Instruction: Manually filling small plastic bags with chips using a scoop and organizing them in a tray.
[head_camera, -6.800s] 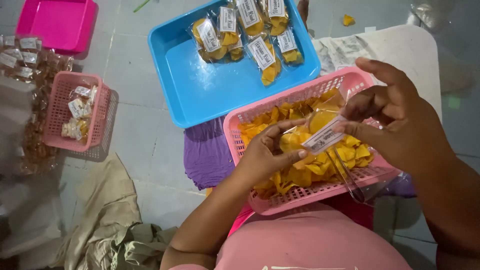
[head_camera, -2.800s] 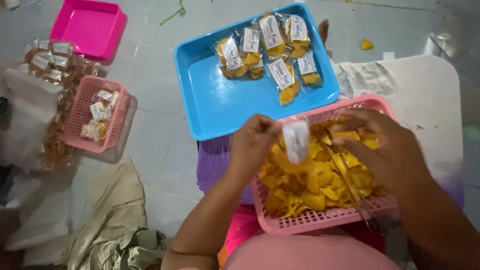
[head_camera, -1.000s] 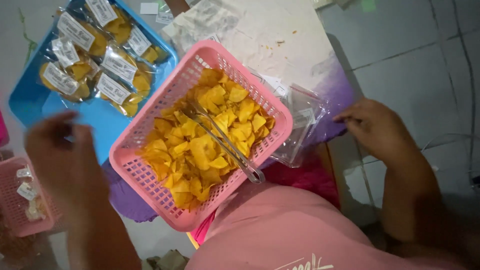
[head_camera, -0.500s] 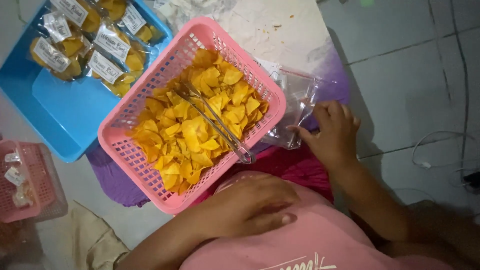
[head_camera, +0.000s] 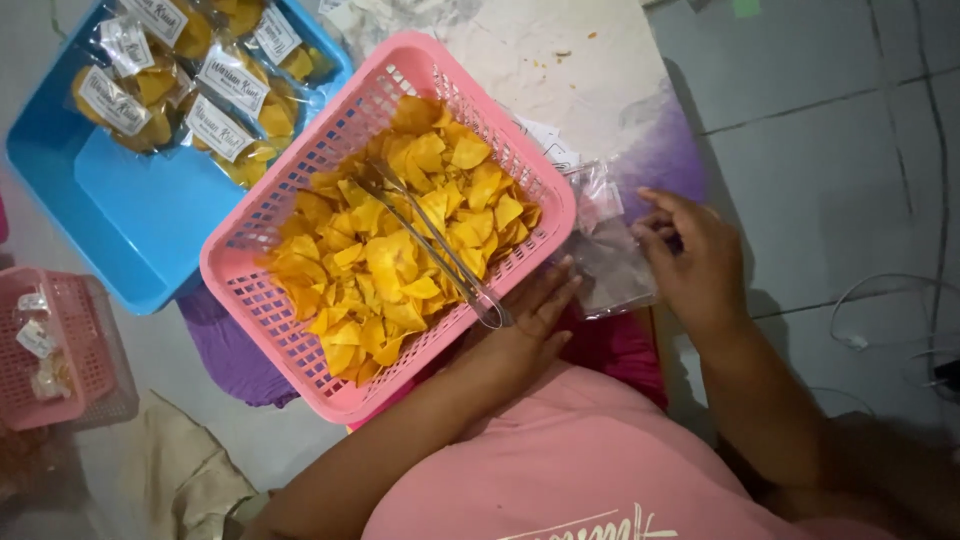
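Left hand (head_camera: 525, 325) lay open, fingers flat against pink basket (head_camera: 300, 330) rim by the tongs (head_camera: 440, 255); right hand (head_camera: 690, 260) pinched the clear bags (head_camera: 605, 250) just beyond; sealed chip packets sat in blue tray (head_camera: 100, 215) farther off

Glossy metal tongs (head_camera: 440, 250) lie in a matt plastic lattice basket (head_camera: 300, 330) beside clear, shiny bags (head_camera: 605, 260).

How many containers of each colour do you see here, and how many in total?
Pink baskets: 2, the large basket of yellow chips and the small basket at the left edge.
Blue trays: 1, the blue tray with sealed chip packets.
Total: 3 containers.
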